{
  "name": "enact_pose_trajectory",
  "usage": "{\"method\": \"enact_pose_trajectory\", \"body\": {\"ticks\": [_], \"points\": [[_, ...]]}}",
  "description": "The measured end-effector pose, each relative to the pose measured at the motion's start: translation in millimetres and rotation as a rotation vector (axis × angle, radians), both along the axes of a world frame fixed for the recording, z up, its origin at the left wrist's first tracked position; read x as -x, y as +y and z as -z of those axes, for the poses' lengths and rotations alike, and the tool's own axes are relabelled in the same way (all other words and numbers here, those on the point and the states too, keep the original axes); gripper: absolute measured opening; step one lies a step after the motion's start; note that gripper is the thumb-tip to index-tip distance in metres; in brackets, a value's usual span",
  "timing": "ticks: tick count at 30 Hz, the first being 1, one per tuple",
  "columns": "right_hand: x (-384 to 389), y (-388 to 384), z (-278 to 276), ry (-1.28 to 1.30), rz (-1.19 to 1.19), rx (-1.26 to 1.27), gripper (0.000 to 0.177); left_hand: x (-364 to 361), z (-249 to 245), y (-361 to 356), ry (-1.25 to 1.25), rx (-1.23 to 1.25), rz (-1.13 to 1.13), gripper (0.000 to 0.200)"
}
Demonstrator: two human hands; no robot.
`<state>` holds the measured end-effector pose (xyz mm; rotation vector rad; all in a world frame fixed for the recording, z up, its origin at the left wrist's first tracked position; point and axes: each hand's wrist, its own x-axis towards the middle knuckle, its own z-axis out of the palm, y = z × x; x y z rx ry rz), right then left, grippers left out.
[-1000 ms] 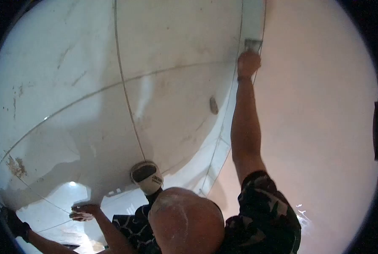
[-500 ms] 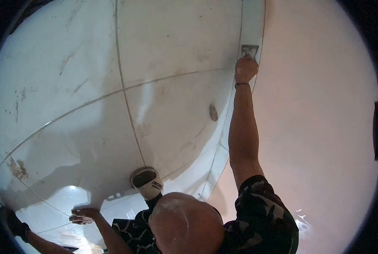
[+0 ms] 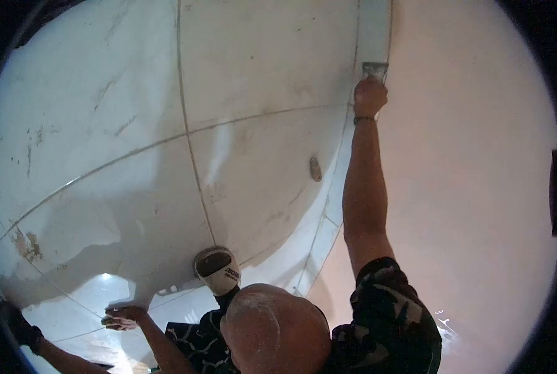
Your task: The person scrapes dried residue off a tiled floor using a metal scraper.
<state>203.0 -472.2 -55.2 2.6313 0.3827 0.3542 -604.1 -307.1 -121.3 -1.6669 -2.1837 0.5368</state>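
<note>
Shifting scraper (image 3: 375,68), seemingly nearer wall (image 3: 478,174)

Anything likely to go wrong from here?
1. The right hand has the flat-bladed tool on the narrow tile strip, close to the pink surface; a sideways slip might scratch it.
2. The right arm is stretched far out, so blade control could suffer.
3. A small oblong object lies loose-looking on the floor tile near that arm; it might get knocked or stepped on.
</note>
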Motion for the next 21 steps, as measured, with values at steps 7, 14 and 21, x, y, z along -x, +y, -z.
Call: {"method": "enact_pose_trajectory", "body": {"ticks": [7,14,21], "points": [[10,25,-13,-0.017,0.008,0.039,0.024,36,8,-5,-0.142,-0.113,0.265,0.046],[-22,39,-12,0.051,-0.032,0.16,0.022,23,10,3,0.062,-0.074,0.291,0.042],[-37,61,-18,0.153,0.06,0.005,0.025,-213,-67,99,-1.335,-0.331,0.256,0.063]]}}
